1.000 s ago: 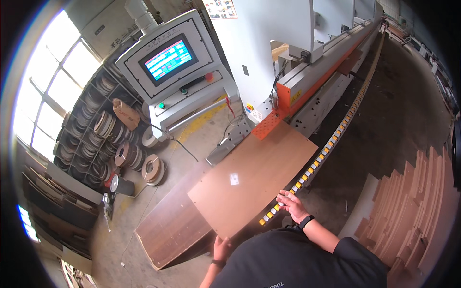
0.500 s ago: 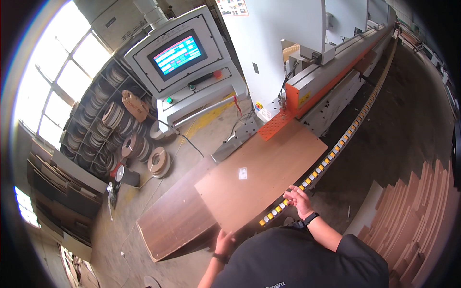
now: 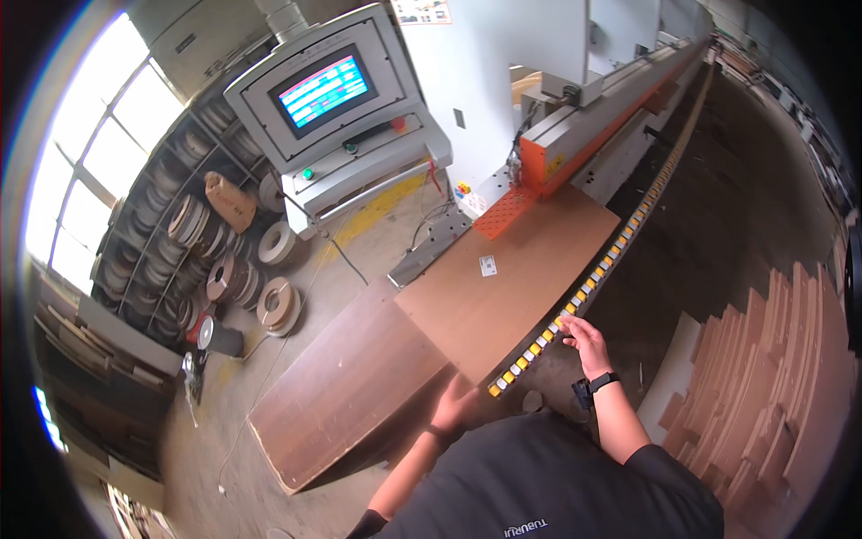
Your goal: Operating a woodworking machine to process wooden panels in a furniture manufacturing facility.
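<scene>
Now | brown board (image 3: 516,292) | ahead of left fingers (image 3: 460,393), contact unclear

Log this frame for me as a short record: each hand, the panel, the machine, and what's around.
Left hand: at the near corner of the brown panel; exact contact unclear
Right hand: fingers at the yellow-and-white roller rail; touch unclear
Panel: flat, small white label on top, far end by the orange perforated plate
Machine: console screen lit
Left side: rolls on a rack; darker board beside the panel
Right side: stacked brown boards
</scene>
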A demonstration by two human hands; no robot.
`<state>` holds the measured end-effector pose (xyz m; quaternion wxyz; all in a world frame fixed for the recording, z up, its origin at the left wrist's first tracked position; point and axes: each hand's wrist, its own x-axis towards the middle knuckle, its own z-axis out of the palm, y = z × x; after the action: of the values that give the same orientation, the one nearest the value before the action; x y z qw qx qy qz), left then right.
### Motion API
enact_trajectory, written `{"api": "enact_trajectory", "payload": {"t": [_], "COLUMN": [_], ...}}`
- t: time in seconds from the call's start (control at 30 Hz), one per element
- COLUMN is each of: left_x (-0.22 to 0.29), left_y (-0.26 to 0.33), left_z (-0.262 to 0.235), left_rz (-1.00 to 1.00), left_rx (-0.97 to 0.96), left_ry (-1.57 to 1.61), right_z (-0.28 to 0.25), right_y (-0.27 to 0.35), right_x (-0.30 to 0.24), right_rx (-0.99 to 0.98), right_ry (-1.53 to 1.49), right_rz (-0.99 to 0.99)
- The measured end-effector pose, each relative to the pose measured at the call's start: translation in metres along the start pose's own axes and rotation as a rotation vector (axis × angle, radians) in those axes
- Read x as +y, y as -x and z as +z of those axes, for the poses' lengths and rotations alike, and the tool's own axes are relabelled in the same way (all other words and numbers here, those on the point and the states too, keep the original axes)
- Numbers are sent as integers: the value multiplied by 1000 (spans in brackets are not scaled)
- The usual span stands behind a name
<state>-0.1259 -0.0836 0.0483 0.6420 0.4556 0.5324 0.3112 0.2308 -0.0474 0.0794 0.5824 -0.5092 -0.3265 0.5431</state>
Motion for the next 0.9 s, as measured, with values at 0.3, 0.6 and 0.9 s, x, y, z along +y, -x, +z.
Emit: {"api": "enact_trajectory", "payload": {"t": [0.3, 0.6, 0.9], "left_x": [-58, -153, -75], "left_y": [8, -28, 4], "left_z": [-41, -44, 59], "left_rz": [-67, 94, -31], "left_rx": [-378, -809, -939], "left_ry": [-285, -629, -733], "right_z": [-46, -73, -153], "right_y": [170, 388, 566], "right_x": [41, 46, 14], "right_rx": [552, 1198, 1826], "right_ry": [168, -148, -326], "right_rz": [-14, -178, -338]}}
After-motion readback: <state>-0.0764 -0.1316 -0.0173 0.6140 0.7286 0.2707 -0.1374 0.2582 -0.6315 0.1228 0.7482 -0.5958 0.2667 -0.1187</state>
